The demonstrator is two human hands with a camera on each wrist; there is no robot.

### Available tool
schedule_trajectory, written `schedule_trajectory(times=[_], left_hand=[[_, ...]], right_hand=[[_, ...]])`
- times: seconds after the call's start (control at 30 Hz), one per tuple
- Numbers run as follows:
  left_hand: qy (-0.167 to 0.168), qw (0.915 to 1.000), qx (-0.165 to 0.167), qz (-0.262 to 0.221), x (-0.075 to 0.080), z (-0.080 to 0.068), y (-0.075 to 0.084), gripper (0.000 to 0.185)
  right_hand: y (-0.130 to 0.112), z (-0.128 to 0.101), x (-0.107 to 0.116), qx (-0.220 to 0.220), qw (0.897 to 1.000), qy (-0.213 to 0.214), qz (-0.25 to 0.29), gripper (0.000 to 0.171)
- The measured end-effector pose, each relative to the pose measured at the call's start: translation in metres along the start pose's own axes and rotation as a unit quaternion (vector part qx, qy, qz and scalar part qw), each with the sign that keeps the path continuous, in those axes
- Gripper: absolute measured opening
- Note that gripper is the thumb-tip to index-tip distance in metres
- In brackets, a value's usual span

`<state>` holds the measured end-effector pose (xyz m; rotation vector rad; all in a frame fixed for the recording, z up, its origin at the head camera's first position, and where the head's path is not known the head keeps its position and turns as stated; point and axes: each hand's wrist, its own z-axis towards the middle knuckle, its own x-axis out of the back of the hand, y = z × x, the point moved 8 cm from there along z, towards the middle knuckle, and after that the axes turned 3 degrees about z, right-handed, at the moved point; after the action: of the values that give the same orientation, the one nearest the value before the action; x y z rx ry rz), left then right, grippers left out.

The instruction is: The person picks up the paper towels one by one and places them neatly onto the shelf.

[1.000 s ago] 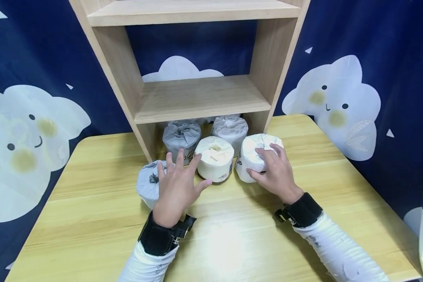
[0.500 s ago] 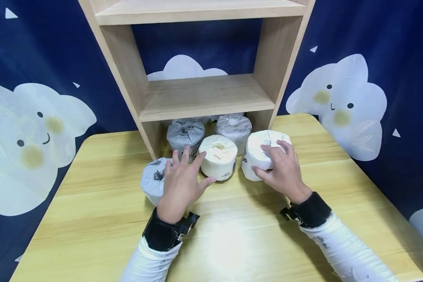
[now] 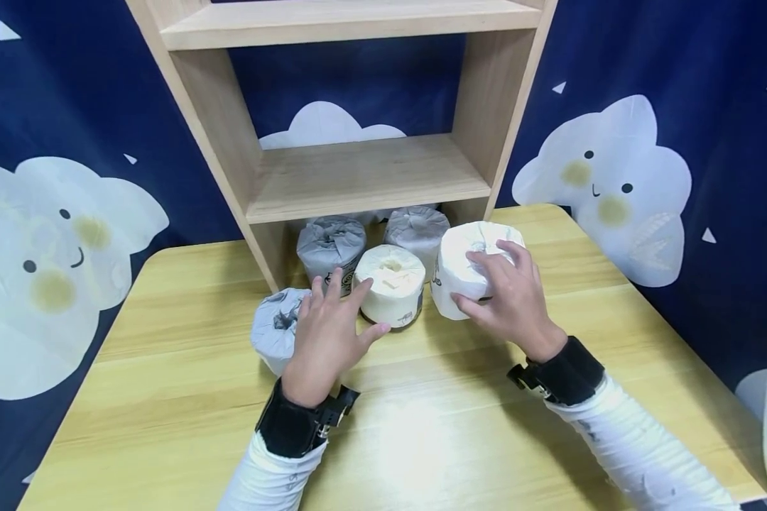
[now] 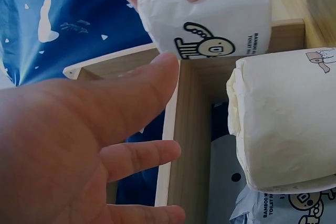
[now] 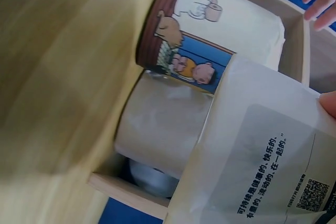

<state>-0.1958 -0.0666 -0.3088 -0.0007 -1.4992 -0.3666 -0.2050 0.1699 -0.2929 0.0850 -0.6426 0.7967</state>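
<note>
My right hand (image 3: 486, 284) grips a white wrapped toilet roll (image 3: 463, 262) by its top and near side; the roll is tilted, with its near edge just off the wooden table (image 3: 422, 426). The right wrist view shows its wrapper (image 5: 262, 177) with printed text and a code. My left hand (image 3: 341, 309) is spread flat with straight fingers, partly covering a grey wrapped roll (image 3: 271, 326); its fingertips reach a cream roll (image 3: 390, 284). In the left wrist view, the open palm (image 4: 79, 145) faces the cream roll (image 4: 283, 124) and the held white roll (image 4: 210, 14).
Two more grey rolls (image 3: 330, 245) (image 3: 415, 231) stand under the lowest board of a wooden shelf unit (image 3: 364, 177) at the table's back. That board is bare. A dark blue cloth with white clouds (image 3: 613, 184) hangs behind and beside the table.
My right hand has raised and tilted the white roll a little. The left hand has stayed over the grey roll, against the cream one.
</note>
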Motion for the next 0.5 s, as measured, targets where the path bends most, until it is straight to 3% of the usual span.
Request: schedule_trajectory(times=[0.5], left_hand=[[0.000, 1.0000, -0.008, -0.003, 0.001, -0.001, 0.003, 0.074]], right_hand=[[-0.012, 0.018, 0.012, 0.030, 0.999, -0.010, -0.018, 0.058]])
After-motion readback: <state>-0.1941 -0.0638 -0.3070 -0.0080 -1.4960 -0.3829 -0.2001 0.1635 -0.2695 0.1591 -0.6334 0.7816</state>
